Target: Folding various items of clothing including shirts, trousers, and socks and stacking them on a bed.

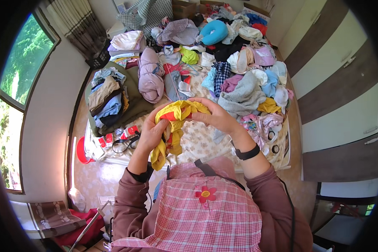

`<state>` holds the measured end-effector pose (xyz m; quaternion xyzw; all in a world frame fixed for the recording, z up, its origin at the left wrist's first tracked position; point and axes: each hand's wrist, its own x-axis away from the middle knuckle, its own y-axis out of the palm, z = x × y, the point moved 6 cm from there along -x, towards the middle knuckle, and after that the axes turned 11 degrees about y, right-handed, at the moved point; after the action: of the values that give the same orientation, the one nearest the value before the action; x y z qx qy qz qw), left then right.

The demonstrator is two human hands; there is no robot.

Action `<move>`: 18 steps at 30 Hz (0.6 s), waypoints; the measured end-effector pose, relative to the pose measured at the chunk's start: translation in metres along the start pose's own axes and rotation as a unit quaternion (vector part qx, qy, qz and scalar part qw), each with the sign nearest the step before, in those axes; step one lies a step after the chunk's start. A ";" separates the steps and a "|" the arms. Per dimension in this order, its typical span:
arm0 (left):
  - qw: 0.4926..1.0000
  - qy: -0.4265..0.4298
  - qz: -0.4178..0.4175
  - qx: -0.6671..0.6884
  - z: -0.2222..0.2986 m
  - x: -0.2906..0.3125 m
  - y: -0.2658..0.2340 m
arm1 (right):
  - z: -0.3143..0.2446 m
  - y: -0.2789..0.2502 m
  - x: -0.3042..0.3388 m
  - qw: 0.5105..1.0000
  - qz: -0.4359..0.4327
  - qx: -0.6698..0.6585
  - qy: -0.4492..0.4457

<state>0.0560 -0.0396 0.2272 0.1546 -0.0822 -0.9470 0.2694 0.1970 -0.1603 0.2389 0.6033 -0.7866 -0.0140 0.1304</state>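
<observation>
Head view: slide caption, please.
Left hand and right hand hold a yellow-and-red cloth before a bed piled with clothes.

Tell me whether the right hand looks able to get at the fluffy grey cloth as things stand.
Probably yes: the grey cloth lies just beyond the right hand with nothing visibly covering its middle, though that hand is gripping the yellow cloth.

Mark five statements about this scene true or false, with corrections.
1. The left hand and right hand both hold the yellow cloth. True.
2. The turquoise neck pillow lies at the near edge of the bed. False: toward the far end.
3. The grey cloth lies right of the lavender bundle. True.
4. The right wrist is bare. False: it wears a black band.
5. The apron is plain white. False: pink check with a red flower.
</observation>
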 end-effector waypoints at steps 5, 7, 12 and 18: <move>0.995 -0.020 -0.016 -0.096 0.014 -0.006 -0.029 | -0.006 -0.012 -0.010 0.982 0.149 0.108 -0.050; 0.995 -0.080 -0.035 -0.050 0.009 -0.006 -0.039 | -0.020 -0.009 -0.010 0.970 0.176 0.145 -0.089; 0.980 -0.077 -0.074 -0.167 0.008 -0.017 -0.052 | -0.050 0.005 -0.013 0.933 0.214 0.259 -0.129; 0.980 0.040 -0.140 -0.133 0.019 -0.039 -0.021 | -0.081 0.024 -0.031 0.864 0.239 0.348 -0.274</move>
<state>0.0708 0.0002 0.2495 0.1655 0.0782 -0.9708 0.1550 0.1992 -0.1137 0.3153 0.3747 -0.8647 0.1270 -0.3093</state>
